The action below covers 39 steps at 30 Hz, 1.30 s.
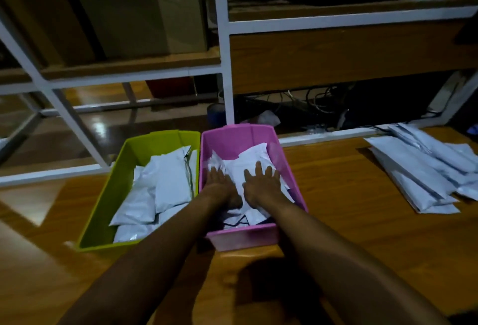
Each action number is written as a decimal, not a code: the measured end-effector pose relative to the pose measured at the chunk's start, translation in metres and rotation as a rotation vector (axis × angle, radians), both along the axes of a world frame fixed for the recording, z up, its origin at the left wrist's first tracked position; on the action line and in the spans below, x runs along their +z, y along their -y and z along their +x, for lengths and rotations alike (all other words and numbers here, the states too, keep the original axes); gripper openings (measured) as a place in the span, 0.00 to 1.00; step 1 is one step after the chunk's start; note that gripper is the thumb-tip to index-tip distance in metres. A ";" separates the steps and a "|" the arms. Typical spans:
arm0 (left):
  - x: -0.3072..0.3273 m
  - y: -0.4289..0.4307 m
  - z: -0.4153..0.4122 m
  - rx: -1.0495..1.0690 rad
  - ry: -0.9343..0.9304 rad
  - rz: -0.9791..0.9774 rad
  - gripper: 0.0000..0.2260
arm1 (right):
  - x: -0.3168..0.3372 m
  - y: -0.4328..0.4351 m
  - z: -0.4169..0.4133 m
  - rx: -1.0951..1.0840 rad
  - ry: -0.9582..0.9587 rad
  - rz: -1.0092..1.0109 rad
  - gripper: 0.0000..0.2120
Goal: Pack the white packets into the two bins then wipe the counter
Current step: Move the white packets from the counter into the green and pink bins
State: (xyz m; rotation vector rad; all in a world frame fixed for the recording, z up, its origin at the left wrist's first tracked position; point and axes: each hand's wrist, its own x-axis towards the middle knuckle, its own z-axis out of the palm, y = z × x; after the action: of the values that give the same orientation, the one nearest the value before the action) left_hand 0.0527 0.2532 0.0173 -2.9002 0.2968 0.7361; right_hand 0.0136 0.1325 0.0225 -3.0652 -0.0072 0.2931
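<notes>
Head view, only view supplied.

Left hand [221,185] and right hand [262,185] are laid flat, side by side, fingers straight and spread, on the white packets [248,161] inside the pink bin [243,240]. Nothing is gripped; the palms are pressed down on the top packet.

The green bin [103,210] is set touching the pink bin's left side and is filled w/ packets [170,182], most laid approx. along the bin's length, i.e. away from the person.

A loose stack of packets [424,177] is seen on the wooden counter [349,208], well apart to the right, not yet packed. Its long axis is run diagonally, far-left to near-right; the packets are fanned and overlapped.

Handling, as judged: the packets are taken to be light, soft poly mailers w/ slick skins, prone to sliding off one another. Contents unknown; fragility cannot be told. They are best taken by a short end or across the middle, a few at a time, pinched thumb over fingers.

Step judged: pink bin's contents being flattened to make room. No wiping cloth is seen.
</notes>
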 end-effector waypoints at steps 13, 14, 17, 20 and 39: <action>0.046 -0.003 0.003 -0.015 0.076 -0.244 0.21 | 0.041 0.021 -0.013 -0.019 0.141 0.378 0.29; 0.055 -0.002 -0.007 0.021 0.189 -0.391 0.18 | 0.051 0.025 -0.022 -0.030 0.185 0.453 0.29; 0.077 0.014 -0.047 0.030 0.494 -0.791 0.16 | 0.073 0.047 -0.059 -0.097 0.333 0.594 0.25; 0.085 0.051 -0.081 0.019 0.537 -1.033 0.21 | 0.081 0.083 -0.094 -0.180 0.480 0.618 0.22; 0.022 0.489 -0.023 -0.014 0.369 -1.048 0.24 | 0.024 0.535 -0.040 -0.495 0.519 0.483 0.21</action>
State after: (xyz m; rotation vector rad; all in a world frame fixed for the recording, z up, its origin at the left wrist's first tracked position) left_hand 0.0300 -0.2359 0.0396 -3.8745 0.8666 -0.0445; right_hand -0.0262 -0.4029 0.0466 -2.4635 0.5529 -0.4604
